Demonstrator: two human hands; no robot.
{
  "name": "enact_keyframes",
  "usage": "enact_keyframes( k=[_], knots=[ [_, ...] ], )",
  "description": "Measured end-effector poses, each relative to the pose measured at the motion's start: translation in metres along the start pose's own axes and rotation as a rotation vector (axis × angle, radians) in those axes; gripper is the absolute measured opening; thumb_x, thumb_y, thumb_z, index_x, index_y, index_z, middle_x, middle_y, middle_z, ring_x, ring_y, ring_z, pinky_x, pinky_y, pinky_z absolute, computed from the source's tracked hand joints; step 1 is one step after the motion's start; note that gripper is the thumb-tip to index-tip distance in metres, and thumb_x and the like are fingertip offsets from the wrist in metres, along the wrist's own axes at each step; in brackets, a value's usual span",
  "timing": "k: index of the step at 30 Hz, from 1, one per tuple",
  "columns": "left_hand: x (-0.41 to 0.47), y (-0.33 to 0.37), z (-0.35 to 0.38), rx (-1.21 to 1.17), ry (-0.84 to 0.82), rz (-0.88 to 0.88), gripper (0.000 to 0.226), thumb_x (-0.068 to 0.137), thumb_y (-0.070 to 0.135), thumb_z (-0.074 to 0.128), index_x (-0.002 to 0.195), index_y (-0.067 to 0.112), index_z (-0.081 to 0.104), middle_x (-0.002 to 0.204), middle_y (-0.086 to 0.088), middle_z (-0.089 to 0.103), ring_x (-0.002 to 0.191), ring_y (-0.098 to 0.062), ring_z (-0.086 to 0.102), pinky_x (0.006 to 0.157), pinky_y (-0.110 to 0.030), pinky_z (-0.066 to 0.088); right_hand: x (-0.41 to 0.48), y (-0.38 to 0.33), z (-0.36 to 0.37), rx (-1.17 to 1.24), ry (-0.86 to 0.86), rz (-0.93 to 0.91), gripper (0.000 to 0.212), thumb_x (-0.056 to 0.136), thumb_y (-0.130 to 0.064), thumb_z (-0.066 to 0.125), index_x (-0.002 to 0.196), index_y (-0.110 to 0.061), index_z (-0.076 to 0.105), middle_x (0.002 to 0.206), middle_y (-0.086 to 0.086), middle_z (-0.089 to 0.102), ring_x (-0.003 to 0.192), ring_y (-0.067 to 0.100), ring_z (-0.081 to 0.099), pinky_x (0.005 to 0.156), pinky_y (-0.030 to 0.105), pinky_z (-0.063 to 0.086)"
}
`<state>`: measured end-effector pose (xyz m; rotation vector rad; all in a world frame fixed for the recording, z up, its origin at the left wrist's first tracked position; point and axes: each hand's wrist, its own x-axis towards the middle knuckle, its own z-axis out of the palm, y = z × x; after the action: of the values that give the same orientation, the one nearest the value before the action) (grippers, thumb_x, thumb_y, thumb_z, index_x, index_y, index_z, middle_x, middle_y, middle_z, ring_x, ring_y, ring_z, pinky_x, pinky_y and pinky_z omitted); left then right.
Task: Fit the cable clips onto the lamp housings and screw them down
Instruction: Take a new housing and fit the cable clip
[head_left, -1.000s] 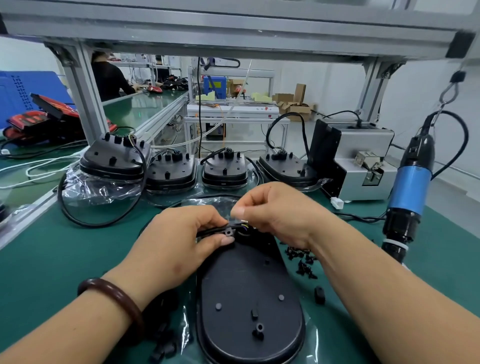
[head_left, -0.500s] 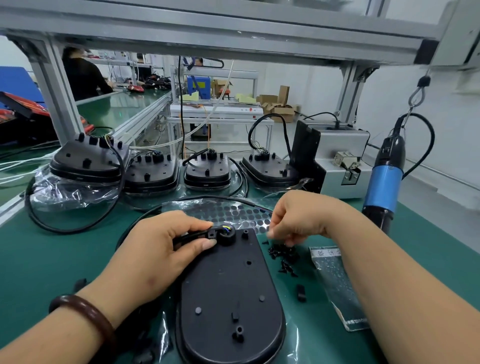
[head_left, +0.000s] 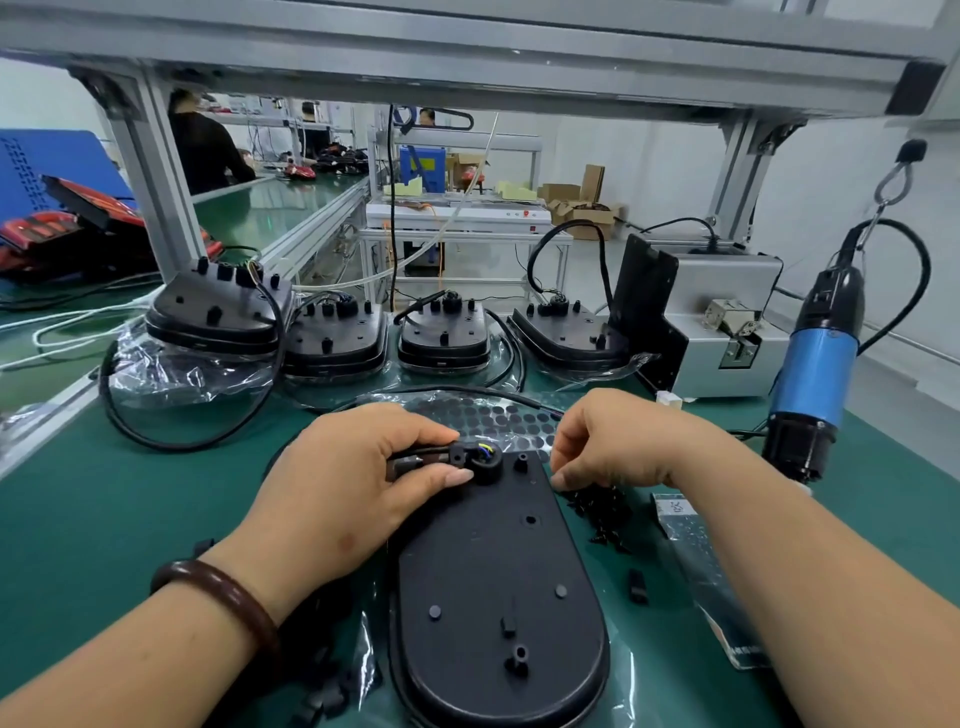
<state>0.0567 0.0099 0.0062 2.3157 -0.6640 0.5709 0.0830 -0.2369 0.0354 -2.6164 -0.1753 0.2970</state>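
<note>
**While left hand (head_left: 353, 483) pins the cable clip (head_left: 457, 456), right hand (head_left: 613, 447) is down at the screws (head_left: 602, 512)**

As I watch through the head camera, the lamp housing (head_left: 498, 582) lies flat, back up, on a clear plastic sheet (head_left: 370, 639) on the green counter (head_left: 78, 519), straight in front of me, its narrow end pointing away. At that far end my left thumb and forefinger pinch the cable clip and the black cable (head_left: 421, 453) against the housing, just beside the round socket (head_left: 488, 460) where coloured wires show. My right hand hovers just right of the housing's far end. Its fingers (head_left: 563, 480) are curled, tips together and touching the pile of small black screws on the counter. I cannot tell whether they have a screw between them.

At the right a blue electric screwdriver (head_left: 813, 374) hangs from a hook, well apart from both hands, and a grey screw feeder (head_left: 727, 322) stands behind it. Four more housings (head_left: 441, 332) with their cables sit in a row along the far side of the counter. A sheet of round black pads (head_left: 498, 415) lies between them and my hands.
</note>
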Motion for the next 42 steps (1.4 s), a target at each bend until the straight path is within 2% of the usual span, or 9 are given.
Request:
enact_keyframes(
  k=[4,8,11,15,26,30,35,39,42],
  knots=[
    [0.001,0.001,-0.005,0.044,-0.028,0.034,0.036,0.072,0.059,0.063,0.101,0.039,0.071,0.081,0.018,0.065,0.072,0.0,0.056,0.067,-0.035,0.053,0.001,0.001,0.001,-0.038,0.003,-0.036,0.009,0.076,-0.02,0.08,0.071,-0.023,0.074,0.068,-0.012,0.071,0.066,0.001,0.063,0.069,0.022,0.053],
    [0.001,0.003,-0.007,0.141,-0.012,0.114,0.036,0.078,0.057,0.062,0.104,0.033,0.072,0.087,0.019,0.066,0.074,0.0,0.052,0.071,-0.035,0.055,-0.005,-0.007,-0.004,0.198,0.163,-0.11,0.009,0.08,-0.015,0.077,0.071,-0.017,0.073,0.062,-0.007,0.069,0.054,0.004,0.057,0.058,0.023,0.048],
    [0.002,0.005,-0.007,0.198,0.013,0.172,0.037,0.077,0.052,0.061,0.101,0.027,0.074,0.087,0.012,0.07,0.077,-0.012,0.064,0.068,-0.036,0.056,-0.015,-0.03,-0.003,0.447,0.299,-0.331,0.009,0.082,-0.017,0.075,0.073,-0.019,0.072,0.062,-0.009,0.067,0.052,0.0,0.054,0.052,0.015,0.044],
    [0.004,0.006,-0.009,0.204,0.003,0.231,0.04,0.08,0.054,0.049,0.099,0.029,0.074,0.074,0.009,0.066,0.066,-0.013,0.058,0.06,-0.032,0.054,-0.023,-0.057,0.016,0.347,0.235,-0.537,0.009,0.082,-0.013,0.074,0.075,-0.018,0.073,0.059,-0.014,0.062,0.053,-0.004,0.052,0.054,0.008,0.04],
    [0.004,0.004,-0.008,0.206,0.01,0.28,0.037,0.084,0.049,0.048,0.098,0.026,0.074,0.075,0.006,0.068,0.07,-0.019,0.065,0.06,-0.035,0.056,-0.021,-0.054,0.019,0.337,0.212,-0.519,0.008,0.081,-0.007,0.075,0.077,-0.014,0.074,0.057,-0.012,0.061,0.052,-0.005,0.051,0.053,0.009,0.038],
    [0.004,0.003,-0.007,0.201,0.023,0.29,0.035,0.085,0.047,0.048,0.097,0.026,0.074,0.076,0.006,0.069,0.071,-0.019,0.066,0.061,-0.035,0.056,-0.019,-0.054,0.021,0.298,0.232,-0.556,0.014,0.08,-0.009,0.076,0.073,-0.02,0.072,0.074,0.01,0.067,0.064,0.017,0.058,0.064,0.031,0.049],
    [0.003,0.0,-0.005,0.151,-0.003,0.267,0.035,0.086,0.05,0.047,0.096,0.03,0.073,0.076,0.01,0.068,0.072,-0.014,0.064,0.062,-0.032,0.054,-0.018,-0.051,0.021,0.294,0.194,-0.603,0.009,0.081,-0.009,0.075,0.079,-0.018,0.074,0.082,0.009,0.069,0.079,0.025,0.064,0.077,0.044,0.052],
    [0.004,-0.004,-0.004,0.035,-0.021,0.193,0.032,0.082,0.052,0.049,0.097,0.036,0.073,0.075,0.014,0.067,0.072,-0.002,0.06,0.067,-0.024,0.047,-0.017,-0.048,0.019,0.313,0.151,-0.608,0.008,0.083,-0.012,0.075,0.082,-0.02,0.076,0.083,0.015,0.067,0.076,0.027,0.061,0.074,0.043,0.052],
    [0.006,-0.007,-0.006,-0.059,-0.051,0.166,0.034,0.081,0.052,0.049,0.114,0.047,0.057,0.079,0.015,0.068,0.079,0.002,0.061,0.071,-0.019,0.048,-0.016,-0.045,0.02,0.397,0.085,-0.596,0.012,0.081,-0.016,0.077,0.08,-0.028,0.076,0.08,0.023,0.062,0.064,0.021,0.049,0.062,0.036,0.043]
  ],
)
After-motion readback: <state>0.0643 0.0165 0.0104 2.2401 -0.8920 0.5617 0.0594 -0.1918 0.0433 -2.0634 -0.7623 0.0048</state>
